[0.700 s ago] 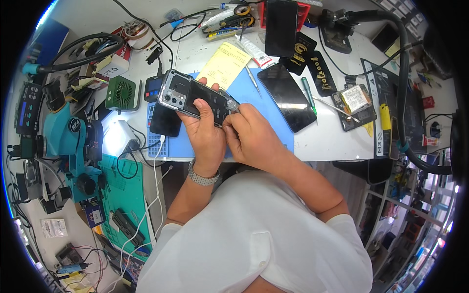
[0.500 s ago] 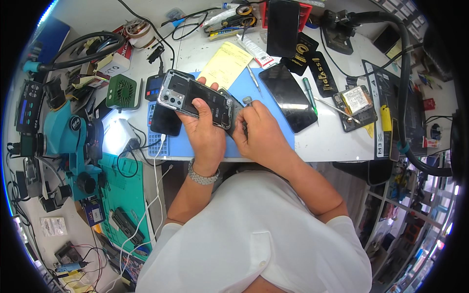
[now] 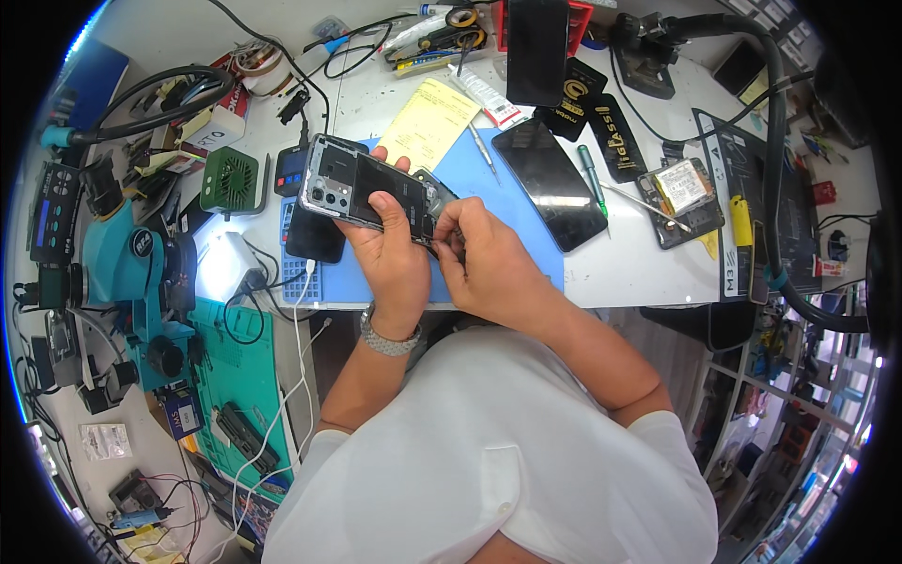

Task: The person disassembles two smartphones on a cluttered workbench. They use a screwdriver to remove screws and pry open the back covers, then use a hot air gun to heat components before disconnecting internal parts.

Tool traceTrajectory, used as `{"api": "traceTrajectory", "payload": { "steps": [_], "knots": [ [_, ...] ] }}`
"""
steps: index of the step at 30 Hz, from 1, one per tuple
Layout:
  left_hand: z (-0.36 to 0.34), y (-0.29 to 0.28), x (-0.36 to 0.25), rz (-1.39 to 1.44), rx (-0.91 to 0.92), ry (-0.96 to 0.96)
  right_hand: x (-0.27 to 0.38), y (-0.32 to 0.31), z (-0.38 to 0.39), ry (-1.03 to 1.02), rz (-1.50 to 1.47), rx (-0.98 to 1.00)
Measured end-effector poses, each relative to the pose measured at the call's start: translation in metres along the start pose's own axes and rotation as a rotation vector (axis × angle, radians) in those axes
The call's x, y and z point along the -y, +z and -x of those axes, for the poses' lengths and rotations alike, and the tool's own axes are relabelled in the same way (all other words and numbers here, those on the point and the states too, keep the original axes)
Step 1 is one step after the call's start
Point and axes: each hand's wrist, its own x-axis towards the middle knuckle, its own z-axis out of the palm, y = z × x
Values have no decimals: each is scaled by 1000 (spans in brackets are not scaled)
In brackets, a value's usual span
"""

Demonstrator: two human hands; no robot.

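2 hands on 1 opened phone. L hand (image 3: 393,258) gripped the phone (image 3: 368,195) along its long sides, thumb across the back, fingers round the far edge. R hand (image 3: 493,258) was in a narrow pinch at the phone's lower-R end; can't tell what, if anything, was btwn the fingertips.

Key geom: phone sat up-L of R hand, just above the blue mat (image 3: 470,169). Long axis ran diag, cam end upper-L, other end lower-R, so R hand was nearer the non-cam end; L hand held approx mid-body.

Further out: dark phone w/ white cable (image 3: 317,235) partly under it, yellow paper (image 3: 427,122) beyond, dark-screen phone (image 3: 552,183) to R, then green tool (image 3: 590,174), all on desk (image 3: 644,273).
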Motion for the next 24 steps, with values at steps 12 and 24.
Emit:
{"api": "traceTrajectory", "payload": {
  "steps": [12,24],
  "knots": [
    [3,-4,-1,-41,77,23,-3,3,-4,97,22,29],
    [5,-10,-7,60,122,-72,5,-13,-14,263,-152,32]
  ]
}}
